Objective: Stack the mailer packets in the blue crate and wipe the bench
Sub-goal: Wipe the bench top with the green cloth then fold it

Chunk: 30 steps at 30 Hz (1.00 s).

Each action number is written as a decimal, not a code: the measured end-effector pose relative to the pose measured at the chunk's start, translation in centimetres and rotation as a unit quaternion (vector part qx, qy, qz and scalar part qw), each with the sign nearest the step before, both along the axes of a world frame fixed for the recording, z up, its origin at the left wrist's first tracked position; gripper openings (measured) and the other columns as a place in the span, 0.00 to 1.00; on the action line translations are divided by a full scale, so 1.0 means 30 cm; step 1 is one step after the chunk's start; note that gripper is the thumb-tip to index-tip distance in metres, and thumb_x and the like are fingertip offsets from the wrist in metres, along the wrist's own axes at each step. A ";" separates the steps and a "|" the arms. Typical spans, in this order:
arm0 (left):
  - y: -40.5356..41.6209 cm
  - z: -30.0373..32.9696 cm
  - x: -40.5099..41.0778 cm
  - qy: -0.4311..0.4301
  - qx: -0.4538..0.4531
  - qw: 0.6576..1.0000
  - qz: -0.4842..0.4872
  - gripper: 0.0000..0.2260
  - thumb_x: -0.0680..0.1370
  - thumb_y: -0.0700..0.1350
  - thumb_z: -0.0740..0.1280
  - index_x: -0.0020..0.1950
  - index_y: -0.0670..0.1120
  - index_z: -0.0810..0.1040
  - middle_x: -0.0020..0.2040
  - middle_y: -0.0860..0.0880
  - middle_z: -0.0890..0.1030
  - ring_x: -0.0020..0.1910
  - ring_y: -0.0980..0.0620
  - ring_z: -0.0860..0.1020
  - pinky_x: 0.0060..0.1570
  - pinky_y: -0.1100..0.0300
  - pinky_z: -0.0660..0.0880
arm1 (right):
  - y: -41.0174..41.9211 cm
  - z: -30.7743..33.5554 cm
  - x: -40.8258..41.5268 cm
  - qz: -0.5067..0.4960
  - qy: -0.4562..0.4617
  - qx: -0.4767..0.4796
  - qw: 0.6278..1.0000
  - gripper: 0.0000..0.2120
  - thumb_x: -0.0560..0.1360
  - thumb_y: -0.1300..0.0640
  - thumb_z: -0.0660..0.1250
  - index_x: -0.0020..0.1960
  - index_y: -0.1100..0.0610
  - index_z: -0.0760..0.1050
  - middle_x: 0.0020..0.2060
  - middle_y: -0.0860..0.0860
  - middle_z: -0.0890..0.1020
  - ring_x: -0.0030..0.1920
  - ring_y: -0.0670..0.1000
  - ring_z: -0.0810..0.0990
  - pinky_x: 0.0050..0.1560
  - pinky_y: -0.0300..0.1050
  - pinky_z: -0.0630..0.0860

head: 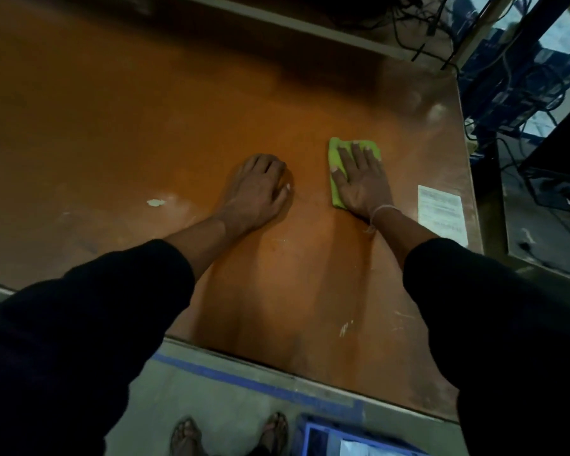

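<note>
The orange-brown bench (119, 133) fills nearly the whole view and both your hands rest on it. Down past its near edge, on the floor below your right forearm, sits the blue crate (313, 436), cut off by the frame; something pale and flat lies inside it, but you cannot tell from here whether it is the mailer packets. A blue tape line (244, 380) runs along the floor just ahead of the crate, and your sandalled feet (231, 432) stand left of it.

A white printed sheet (441, 209) lies on the bench just right of your right wrist, close to the bench's right edge.

Your right hand (362, 182) lies flat, fingers straight and spread, pressing the green cloth (338, 169) against the bench; the cloth shows beyond your fingertips and along the thumb side. Your left hand (257, 189) rests on the bare bench just left of the cloth, apart from it, fingers loosely bent and holding nothing.

A small white chip (155, 202) marks the surface well left of your left hand.
</note>
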<state>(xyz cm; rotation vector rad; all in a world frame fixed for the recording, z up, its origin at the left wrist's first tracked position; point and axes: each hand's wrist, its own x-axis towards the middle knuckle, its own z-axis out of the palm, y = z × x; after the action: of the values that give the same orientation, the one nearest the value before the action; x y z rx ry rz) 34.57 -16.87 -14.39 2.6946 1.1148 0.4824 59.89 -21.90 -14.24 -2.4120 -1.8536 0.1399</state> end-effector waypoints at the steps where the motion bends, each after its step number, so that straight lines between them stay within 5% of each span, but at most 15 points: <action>1: 0.005 0.000 -0.032 0.008 0.002 1.000 -0.004 0.20 0.85 0.55 0.57 0.71 0.44 0.71 0.70 0.43 0.72 0.68 0.40 0.69 0.65 0.44 0.68 | -0.027 0.000 -0.028 0.012 0.005 0.005 1.000 0.31 0.82 0.37 0.42 0.82 0.48 0.48 0.81 0.53 0.49 0.81 0.57 0.47 0.78 0.56 0.45; 9: 0.113 -0.018 -0.368 0.053 0.002 0.998 0.031 0.24 0.81 0.59 0.54 0.67 0.43 0.71 0.66 0.40 0.73 0.65 0.37 0.71 0.63 0.41 0.72 | -0.278 -0.014 -0.272 0.152 -0.004 0.007 0.988 0.31 0.82 0.36 0.42 0.82 0.46 0.49 0.81 0.48 0.49 0.81 0.53 0.45 0.79 0.57 0.46; 15: 0.105 -0.021 -0.465 0.030 0.000 0.998 0.046 0.24 0.82 0.58 0.54 0.66 0.41 0.72 0.66 0.39 0.73 0.65 0.37 0.71 0.64 0.41 0.71 | -0.337 0.006 -0.407 -0.101 -0.007 0.014 0.995 0.32 0.81 0.38 0.41 0.81 0.51 0.52 0.81 0.55 0.52 0.80 0.59 0.50 0.79 0.59 0.49; 19: 0.094 -0.018 -0.457 0.019 0.005 0.998 0.055 0.21 0.82 0.57 0.56 0.65 0.42 0.73 0.65 0.39 0.73 0.64 0.38 0.71 0.62 0.42 0.70 | -0.509 0.006 -0.707 0.118 0.002 0.011 0.993 0.30 0.83 0.39 0.41 0.82 0.48 0.47 0.81 0.52 0.48 0.81 0.56 0.44 0.80 0.56 0.44; 21: 0.092 -0.018 -0.467 0.018 0.009 0.998 0.057 0.20 0.83 0.55 0.56 0.66 0.42 0.73 0.66 0.39 0.72 0.65 0.38 0.70 0.63 0.42 0.68 | -0.576 0.007 -0.710 0.142 -0.002 0.010 0.990 0.29 0.84 0.39 0.43 0.82 0.47 0.45 0.81 0.50 0.46 0.81 0.53 0.42 0.80 0.56 0.45; 26: 0.090 -0.011 -0.460 0.021 0.018 0.998 0.059 0.21 0.82 0.55 0.56 0.65 0.42 0.73 0.66 0.39 0.73 0.65 0.38 0.70 0.62 0.43 0.69 | -0.608 -0.002 -0.656 -0.128 -0.004 0.025 0.991 0.31 0.83 0.37 0.43 0.82 0.50 0.47 0.81 0.54 0.48 0.81 0.57 0.46 0.78 0.61 0.52; 30: 0.098 -0.015 -0.460 0.025 0.012 0.998 0.059 0.21 0.81 0.56 0.56 0.65 0.42 0.73 0.67 0.39 0.72 0.65 0.37 0.70 0.62 0.42 0.69 | -0.689 0.010 -0.862 0.142 -0.021 0.006 0.990 0.29 0.84 0.40 0.46 0.82 0.49 0.47 0.81 0.51 0.47 0.81 0.53 0.43 0.79 0.57 0.50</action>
<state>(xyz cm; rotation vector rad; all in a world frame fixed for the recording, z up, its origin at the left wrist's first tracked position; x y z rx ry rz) 20.77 -13.92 -14.83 2.6854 1.2952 0.4518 34.05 -42.56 -13.93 -2.1447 -2.2020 0.0967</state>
